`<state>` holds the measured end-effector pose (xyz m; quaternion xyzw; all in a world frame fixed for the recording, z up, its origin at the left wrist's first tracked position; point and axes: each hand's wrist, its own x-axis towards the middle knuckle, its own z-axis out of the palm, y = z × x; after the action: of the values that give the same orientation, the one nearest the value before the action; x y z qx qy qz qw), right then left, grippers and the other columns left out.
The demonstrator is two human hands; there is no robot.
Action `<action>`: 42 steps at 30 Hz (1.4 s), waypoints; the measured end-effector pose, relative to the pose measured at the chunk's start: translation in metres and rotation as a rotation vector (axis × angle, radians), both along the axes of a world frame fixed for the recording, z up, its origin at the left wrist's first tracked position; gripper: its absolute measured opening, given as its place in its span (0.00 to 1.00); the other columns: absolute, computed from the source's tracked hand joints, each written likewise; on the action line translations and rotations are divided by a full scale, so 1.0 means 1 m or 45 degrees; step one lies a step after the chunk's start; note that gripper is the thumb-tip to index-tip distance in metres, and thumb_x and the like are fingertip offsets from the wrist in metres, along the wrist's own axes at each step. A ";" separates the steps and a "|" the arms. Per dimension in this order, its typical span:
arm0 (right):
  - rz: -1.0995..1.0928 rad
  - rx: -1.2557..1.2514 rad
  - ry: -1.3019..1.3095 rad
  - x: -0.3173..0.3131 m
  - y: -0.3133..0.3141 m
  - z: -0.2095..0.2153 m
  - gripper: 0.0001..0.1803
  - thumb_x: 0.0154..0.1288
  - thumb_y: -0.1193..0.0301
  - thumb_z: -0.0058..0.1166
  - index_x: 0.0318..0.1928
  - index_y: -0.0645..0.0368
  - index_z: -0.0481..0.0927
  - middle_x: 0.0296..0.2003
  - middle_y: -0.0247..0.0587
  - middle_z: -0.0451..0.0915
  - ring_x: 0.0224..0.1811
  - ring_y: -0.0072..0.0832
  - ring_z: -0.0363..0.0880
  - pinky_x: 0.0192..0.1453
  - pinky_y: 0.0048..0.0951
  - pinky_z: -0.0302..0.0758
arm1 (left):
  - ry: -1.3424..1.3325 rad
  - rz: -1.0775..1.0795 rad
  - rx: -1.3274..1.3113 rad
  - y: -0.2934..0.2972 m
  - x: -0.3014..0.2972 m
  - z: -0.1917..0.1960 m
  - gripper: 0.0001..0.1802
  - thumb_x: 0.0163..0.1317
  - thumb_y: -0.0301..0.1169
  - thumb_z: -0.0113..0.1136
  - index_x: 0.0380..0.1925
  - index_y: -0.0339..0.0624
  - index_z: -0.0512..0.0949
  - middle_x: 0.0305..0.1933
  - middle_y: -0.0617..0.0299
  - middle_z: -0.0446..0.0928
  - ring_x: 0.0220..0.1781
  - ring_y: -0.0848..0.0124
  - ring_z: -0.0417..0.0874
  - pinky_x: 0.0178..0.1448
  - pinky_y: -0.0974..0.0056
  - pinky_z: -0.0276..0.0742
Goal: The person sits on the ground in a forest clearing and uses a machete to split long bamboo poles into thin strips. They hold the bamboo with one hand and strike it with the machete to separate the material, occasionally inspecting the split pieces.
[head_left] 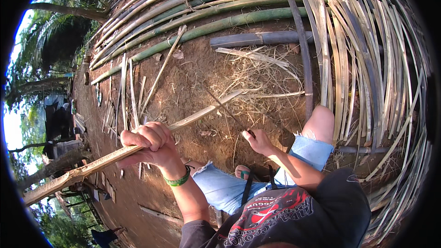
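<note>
A long split bamboo strip [195,117] slants from the lower left up to the middle of the view. My left hand [149,142] is wrapped round it, thumb along its underside. A green band circles that wrist. In front of my knees, my right hand [259,141] grips the dark handle of a long, thin-bladed knife [236,120]. The blade points up and left and crosses the strip near its far end; whether it cuts into the wood I cannot tell. Beneath that end lies a heap of pale bamboo shavings [257,76] on the soil.
Whole bamboo poles [220,20] lie across the far side. Many split strips [344,55] rest side by side on the right, over a dark pole [301,50]. A short thick bamboo piece [262,39] lies beyond the shavings. Loose sticks [133,92] are scattered on the left.
</note>
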<state>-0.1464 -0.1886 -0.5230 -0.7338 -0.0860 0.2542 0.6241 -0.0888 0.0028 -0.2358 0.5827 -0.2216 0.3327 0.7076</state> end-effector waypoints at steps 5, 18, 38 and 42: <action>-0.199 -0.477 0.609 0.040 -0.018 -0.116 0.39 0.68 0.37 0.39 0.19 0.62 0.70 0.13 0.36 0.68 0.17 0.30 0.69 0.26 0.38 0.65 | 0.017 -0.053 -0.076 -0.011 0.022 0.008 0.35 0.61 0.69 0.33 0.23 0.47 0.59 0.08 0.71 0.53 0.08 0.80 0.50 0.11 0.72 0.46; -0.118 -0.203 0.487 0.013 -0.029 -0.121 0.37 0.65 0.36 0.44 0.15 0.57 0.66 0.11 0.35 0.66 0.13 0.25 0.68 0.22 0.31 0.66 | -0.032 -0.291 -0.087 0.043 0.020 0.004 0.35 0.60 0.70 0.34 0.20 0.47 0.59 0.07 0.73 0.55 0.06 0.80 0.52 0.08 0.73 0.50; -0.257 -0.859 0.418 -0.007 0.009 -0.063 0.40 0.60 0.35 0.46 0.39 0.66 0.83 0.41 0.63 0.82 0.51 0.49 0.81 0.53 0.45 0.74 | 0.217 0.577 -0.417 0.071 0.008 0.058 0.38 0.58 0.75 0.35 0.23 0.49 0.60 0.15 0.68 0.58 0.17 0.79 0.56 0.21 0.76 0.51; -0.152 -0.468 0.339 -0.011 0.040 0.029 0.37 0.67 0.39 0.42 0.28 0.66 0.77 0.21 0.47 0.77 0.28 0.37 0.75 0.38 0.41 0.71 | 0.070 0.408 -0.333 0.058 -0.007 0.035 0.38 0.57 0.77 0.33 0.21 0.51 0.55 0.14 0.71 0.53 0.14 0.82 0.49 0.17 0.76 0.41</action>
<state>-0.1574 -0.1489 -0.4945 -0.7988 0.0884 0.3228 0.4999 -0.0953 0.0604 -0.2009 0.5224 -0.0615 0.4509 0.7211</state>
